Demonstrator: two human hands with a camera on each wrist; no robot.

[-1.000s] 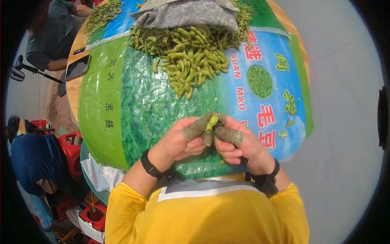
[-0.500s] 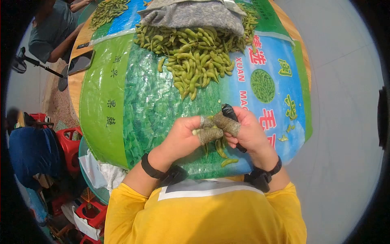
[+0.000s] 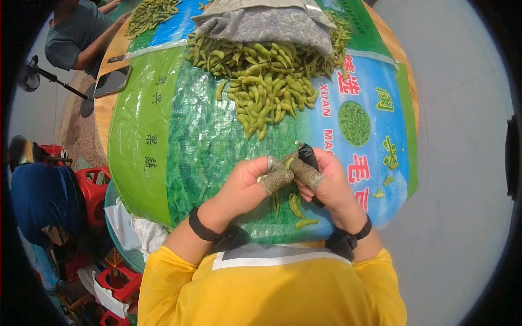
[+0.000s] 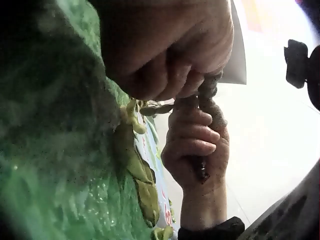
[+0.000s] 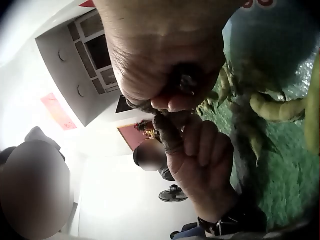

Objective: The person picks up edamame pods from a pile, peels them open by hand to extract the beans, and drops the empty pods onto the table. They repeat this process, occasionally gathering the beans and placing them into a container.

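Note:
In the head view my left hand (image 3: 243, 183) and right hand (image 3: 333, 185) meet low over the sheet, with cloth-like wraps on the thumbs (image 3: 276, 182). The left thumb and forefinger pinch a green soybean pod (image 3: 289, 162), mostly hidden by the wrapped fingertips. My right hand curls round a slim black-wrapped tool (image 3: 308, 156), whose lower end shows below the fist in the left wrist view. Its working tip is hidden. Just under the hands lie a few pods (image 3: 295, 205), one of them nearest my body (image 3: 306, 223).
A large heap of pods (image 3: 266, 103) lies ahead, partly under a grey cloth (image 3: 266, 27). Printed plastic sheeting (image 3: 206, 125) covers the round wooden table. A phone (image 3: 112, 81) lies at the left edge. Another person's arm (image 3: 103, 46) reaches toward a smaller pod pile (image 3: 149, 16).
A second ago both hands held a pod between their fingertips. The right hand has since turned, showing the black tool, and its wrapped thumb now meets the left fingertips. Loose pods below have come into view.

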